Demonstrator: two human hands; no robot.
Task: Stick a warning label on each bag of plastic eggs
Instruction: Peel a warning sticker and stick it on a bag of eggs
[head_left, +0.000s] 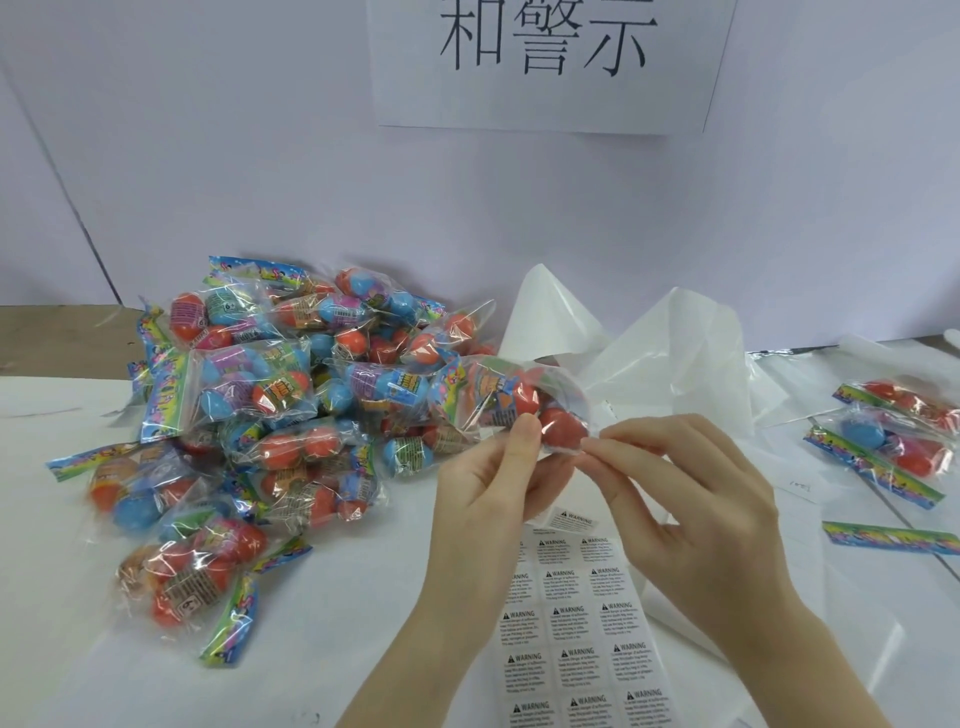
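A clear bag of red plastic eggs (524, 397) is lifted above the table at the centre. My left hand (488, 488) grips its lower edge between thumb and fingers. My right hand (685, 493) pinches the bag's right corner at the clear film. A sheet of white warning labels (576, 629) lies flat under my hands, and one loose label (571, 519) curls up at its top edge. A large pile of bagged eggs (270, 410) covers the table's left half.
Two bags of eggs (893, 431) lie at the far right, with a loose colourful header strip (891, 538) below them. Crumpled white backing paper (649, 358) stands behind my hands. A paper sign (550, 62) hangs on the wall.
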